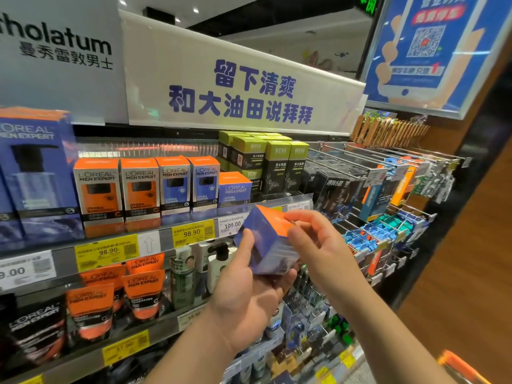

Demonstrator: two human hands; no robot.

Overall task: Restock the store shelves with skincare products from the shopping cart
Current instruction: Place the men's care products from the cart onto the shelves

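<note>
right now both hands hold one small blue box with an orange top [267, 239] in front of the upper shelf [166, 236], tilted so a corner points up. the left hand [246, 295] cups it from below, thumb curled up along its near blue face and the fingers wrapped under the bottom. the right hand [315, 242] pinches the orange top edge, fingertips bent onto the box.

just behind it, on the upper shelf, stands a matching short blue box [235, 189], and to its left a row of taller blue boxes [188, 181] and orange boxes [117, 187]. green and black boxes [266, 162] stand to the right of those. yellow price tags [191, 232] line the shelf edge. on the shelf below are orange tubes [142, 284] and pump bottles [219, 264]. an orange cart handle [460, 365] shows at the lower right corner.
</note>
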